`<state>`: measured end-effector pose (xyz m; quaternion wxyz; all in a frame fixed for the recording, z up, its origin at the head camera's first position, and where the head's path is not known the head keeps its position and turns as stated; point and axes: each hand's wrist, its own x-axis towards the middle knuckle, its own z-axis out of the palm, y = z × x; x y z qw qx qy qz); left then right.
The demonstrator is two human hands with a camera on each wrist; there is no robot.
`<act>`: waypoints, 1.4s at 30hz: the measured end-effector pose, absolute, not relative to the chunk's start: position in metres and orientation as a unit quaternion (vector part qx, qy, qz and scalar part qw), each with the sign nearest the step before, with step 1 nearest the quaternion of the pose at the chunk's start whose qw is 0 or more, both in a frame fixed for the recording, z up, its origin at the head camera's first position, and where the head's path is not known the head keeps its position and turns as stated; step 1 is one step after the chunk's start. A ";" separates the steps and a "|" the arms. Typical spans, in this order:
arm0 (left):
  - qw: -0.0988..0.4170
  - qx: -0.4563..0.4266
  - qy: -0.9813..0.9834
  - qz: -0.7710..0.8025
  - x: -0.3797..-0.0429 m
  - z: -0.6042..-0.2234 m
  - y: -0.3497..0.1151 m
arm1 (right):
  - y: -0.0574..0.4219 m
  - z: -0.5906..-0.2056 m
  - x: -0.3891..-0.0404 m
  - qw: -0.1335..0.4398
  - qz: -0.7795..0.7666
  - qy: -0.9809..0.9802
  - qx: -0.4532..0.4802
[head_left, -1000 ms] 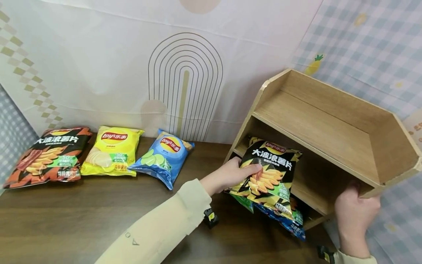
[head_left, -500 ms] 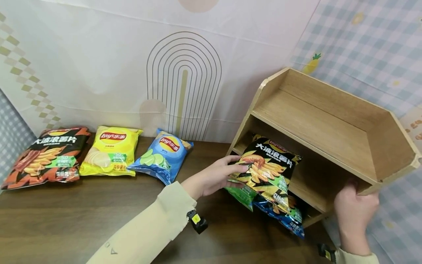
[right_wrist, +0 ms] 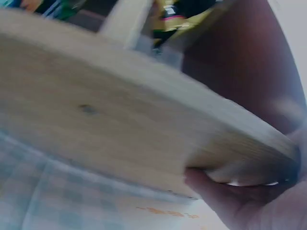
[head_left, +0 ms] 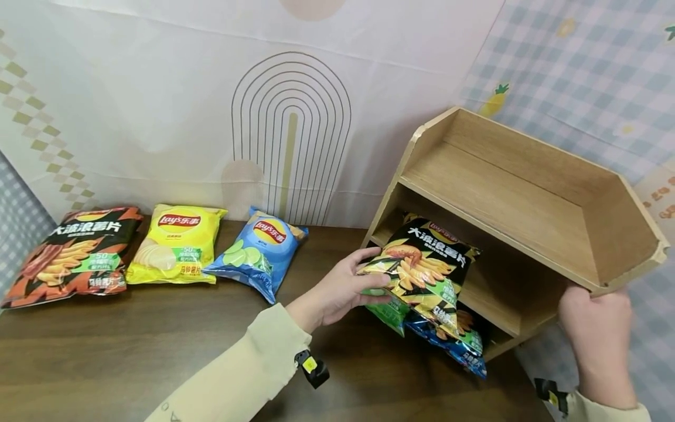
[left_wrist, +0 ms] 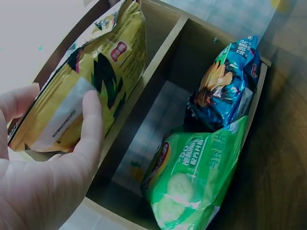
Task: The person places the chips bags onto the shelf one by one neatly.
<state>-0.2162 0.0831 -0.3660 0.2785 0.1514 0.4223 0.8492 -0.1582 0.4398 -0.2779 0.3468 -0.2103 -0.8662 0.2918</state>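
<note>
My left hand (head_left: 340,287) holds a black-and-gold bag of chips (head_left: 429,258) by its left side, thumb and fingers on opposite faces. The bag tilts in the middle opening of a small wooden shelf (head_left: 506,187). The left wrist view shows the bag's gold back (left_wrist: 115,72) close to the fingers. My right hand (head_left: 598,340) grips the shelf's right side; most of its fingers are hidden in the head view. Below, a green bag of chips (left_wrist: 187,182) and a dark blue bag of chips (left_wrist: 223,84) sit in the lower compartment.
To the left on the brown table (head_left: 158,346) lie a red-and-black chip bag (head_left: 79,252), a yellow chip bag (head_left: 176,243) and a light blue chip bag (head_left: 258,252). A patterned cloth wall (head_left: 158,105) stands behind, and checked cloth (head_left: 559,82) borders the shelf's right.
The black-and-gold bag has moved slightly further into the opening, and the left thumb has slid back toward its left edge. My right hand has shifted right along the shelf's side.
</note>
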 end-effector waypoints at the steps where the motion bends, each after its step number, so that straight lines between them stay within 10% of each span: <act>1: 0.275 0.149 0.418 0.853 -0.216 -0.367 0.084 | 0.440 -0.279 -0.158 0.349 0.283 -0.869 -0.209; 42: 0.230 0.177 0.453 0.843 -0.228 -0.371 0.186 | 0.437 -0.288 -0.160 0.378 0.286 -0.857 -0.202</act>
